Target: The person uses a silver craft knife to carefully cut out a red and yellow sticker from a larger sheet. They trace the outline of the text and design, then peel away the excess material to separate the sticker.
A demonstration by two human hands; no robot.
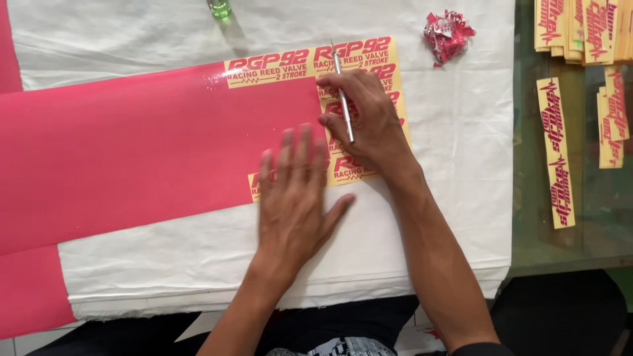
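Two hands work on one sheet at the middle of the bench (461, 198), which is covered with white cloth. Your left hand (293, 198) lies flat, fingers spread and holding nothing, pressing down the pink vinyl sheet (132, 151) where its near edge meets the cloth. Your right hand (366, 118) rests on the yellow backing with pink lettering (369, 53), its grip pinched on a slim silver craft knife (343, 99) that lies along the fingers with its tip pointing toward the far edge of the bench. Most of the sheet, running toward the left edge, remains solid pink; only the right end shows lettering cleared on yellow. Judging from this, the step in hand is weeding: lifting surplus pink film from around the cut letters, with only a small part done. The next move appears to call for steady pressure from the flat hand and a light, shallow touch of the blade tip, so that letters stay on the backing. A crumpled ball of pink scraps (448, 33) lies near the far right corner of the cloth. Finished yellow sticker strips (557, 151) lie apart along the right edge of the bench, and a small green bottle (219, 8) stands at the far edge.
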